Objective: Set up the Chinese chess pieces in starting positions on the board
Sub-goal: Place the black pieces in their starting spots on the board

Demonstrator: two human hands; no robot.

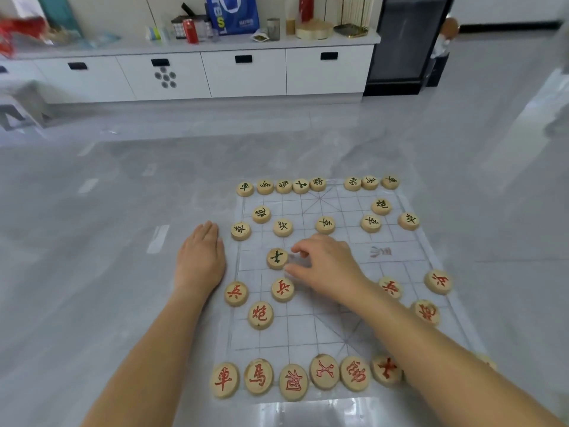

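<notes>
A thin white chess board (326, 331) lies on the grey floor. Black-lettered wooden pieces line its far edge (301, 185), with two cannons and several soldiers (325, 224) in front. Red-lettered pieces fill the near row (293, 382), and red soldiers (282, 289) and a red cannon (260, 315) stand above it. One black piece (277, 258) sits alone at the river line. My right hand (326, 266) hovers just right of it, thumb and forefinger spread beside it, holding nothing. My left hand (201, 257) rests flat on the floor left of the board.
A long white cabinet (246, 72) with drawers runs along the far wall, its top crowded with a blue bag, a red can and jars. A dark fridge-like unit (406, 44) stands at its right end. A grey stool (21, 106) is at the far left.
</notes>
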